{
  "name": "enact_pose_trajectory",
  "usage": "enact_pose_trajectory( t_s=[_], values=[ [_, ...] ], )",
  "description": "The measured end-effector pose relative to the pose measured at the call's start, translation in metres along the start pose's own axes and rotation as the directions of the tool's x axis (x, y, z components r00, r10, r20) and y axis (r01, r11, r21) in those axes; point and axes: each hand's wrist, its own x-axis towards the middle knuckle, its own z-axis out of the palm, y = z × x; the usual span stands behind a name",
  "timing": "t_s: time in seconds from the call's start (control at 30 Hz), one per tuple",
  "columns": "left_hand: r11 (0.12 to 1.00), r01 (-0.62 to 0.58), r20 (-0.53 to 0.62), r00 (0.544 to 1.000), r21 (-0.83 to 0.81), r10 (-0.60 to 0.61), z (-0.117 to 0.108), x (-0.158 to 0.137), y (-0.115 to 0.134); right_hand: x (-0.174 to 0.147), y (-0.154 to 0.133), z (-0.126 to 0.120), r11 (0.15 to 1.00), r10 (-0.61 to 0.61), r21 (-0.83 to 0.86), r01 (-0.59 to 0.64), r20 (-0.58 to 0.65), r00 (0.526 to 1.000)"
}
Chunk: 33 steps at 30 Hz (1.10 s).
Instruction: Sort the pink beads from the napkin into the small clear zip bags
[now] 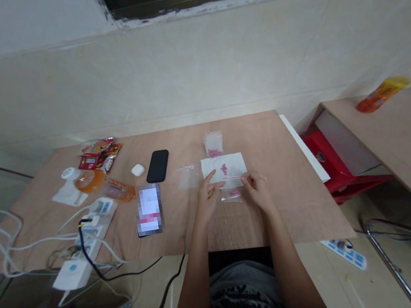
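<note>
A white sheet of paper (pixel 236 160) lies on the wooden table, with a small cluster of pink beads (pixel 224 168) at its middle. Across the sheet's lower part runs a thin, straight pinkish strand (pixel 232 177), too fine to make out fully. My right hand (pixel 257 187) pinches its right end at the paper's lower right corner. At the lower left edge is my left hand (pixel 209 196), index finger stretched over the paper and thumb apart from it, near the strand's left end. Small clear bags of pink beads lie above (pixel 214 145) and below (pixel 231 194) the sheet.
Left of the paper are a clear bag (pixel 189 176), a black phone (pixel 157 166), a lit phone (pixel 149 209) and a white case (pixel 138 170). Farther left lie an orange drink bottle (pixel 91 181), snack packets (pixel 100 155) and a power strip (pixel 85 243) with cables.
</note>
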Motion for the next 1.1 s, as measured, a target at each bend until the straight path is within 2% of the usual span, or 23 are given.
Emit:
enact_pose_trajectory(
  t_s=[0.17,0.37,0.47,0.63,0.87,1.0,1.1],
  values=[
    [0.999,-0.051,-0.094,0.994,-0.004,0.050,0.007,0.008,-0.006,0.000,-0.001,0.002,0.999,-0.005,0.041,0.003,0.041,0.999],
    [0.990,-0.132,-0.246,0.962,-0.049,0.116,0.015,0.017,-0.020,0.001,-0.011,0.003,0.998,-0.025,0.056,0.019,0.107,0.994],
    [0.984,-0.154,-0.258,0.958,-0.086,0.127,0.017,0.017,-0.019,0.001,-0.013,0.002,0.996,-0.041,0.078,0.031,0.122,0.992],
    [0.981,-0.140,-0.183,0.976,-0.135,0.114,0.020,0.016,-0.018,0.001,-0.017,0.002,0.991,-0.062,0.123,0.044,0.151,0.987],
    [0.965,-0.105,-0.280,0.959,-0.242,0.034,0.023,0.020,-0.009,-0.002,-0.018,0.007,0.932,-0.046,0.363,-0.025,0.184,0.982],
    [0.953,-0.154,-0.369,0.928,-0.262,0.049,0.015,0.029,-0.010,0.006,-0.018,0.014,0.933,-0.088,0.359,0.010,0.201,0.976],
    [0.964,-0.214,-0.505,0.856,-0.156,0.108,0.001,0.035,-0.020,0.032,-0.018,0.019,0.925,-0.047,0.379,-0.021,0.169,0.985]
  ],
)
